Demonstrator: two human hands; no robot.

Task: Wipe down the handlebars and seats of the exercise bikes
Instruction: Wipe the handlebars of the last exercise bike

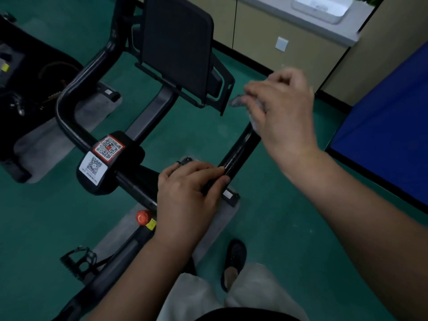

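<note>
The glossy black tubular handlebar (236,154) of the exercise bike sits centre frame before me. My left hand (187,195) grips its bend, fingers curled tight; my right hand (281,107) clenches a crumpled grey-white wipe (240,101) at the bar's far end, above the green floor (196,133).

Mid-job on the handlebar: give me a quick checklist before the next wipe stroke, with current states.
1. Cloth in right hand: ok.
2. Cloth at the right bar's end: ok.
3. Left hand steadying the handlebar: ok, gripping near the bend.
4. Cloth pressed on the bar: cannot tell, blurred.
5. Left bar wiped: cannot tell.
6. Screen clear of the stroke: ok.
</note>
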